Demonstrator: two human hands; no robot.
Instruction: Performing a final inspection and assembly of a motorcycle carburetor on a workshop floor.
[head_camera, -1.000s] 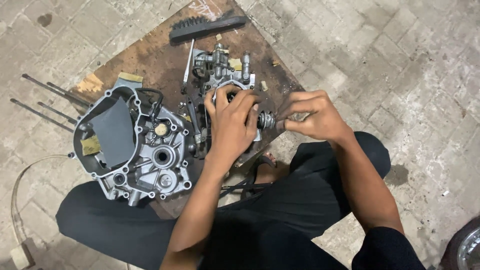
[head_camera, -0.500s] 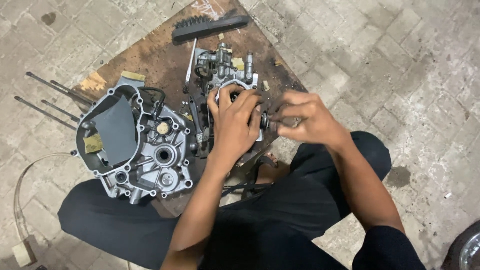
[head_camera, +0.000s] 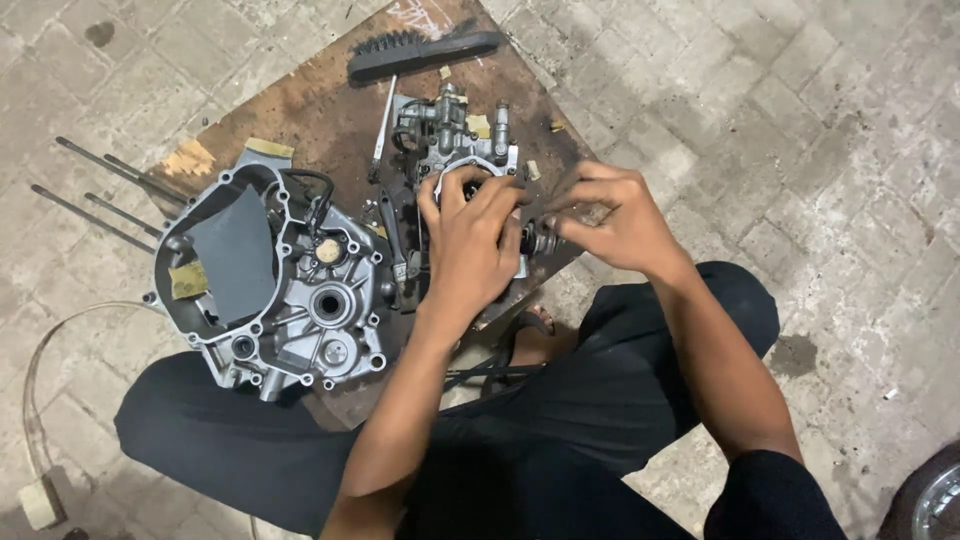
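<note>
While the part is sitting half-hidden:
Left hand (head_camera: 470, 240): spreading over the small engine casing (head_camera: 455, 165), fingers curled on its rim.
Right hand (head_camera: 615, 225): pinching a small shaft (head_camera: 540, 240) beside it; it could be slipping.
Crankcase half (head_camera: 275, 285): lying farther left.
Brush (head_camera: 425, 52): lying beyond.

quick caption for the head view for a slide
Left hand pressed on a small engine assembly on a wooden board, right hand at its shaft; open crankcase half alongside.

Brush (head_camera: 425, 52): black, far edge of wooden board (head_camera: 300, 110).
Crankcase half (head_camera: 270, 285): left, grey.
Rods (head_camera: 95, 195): on paving.
</note>
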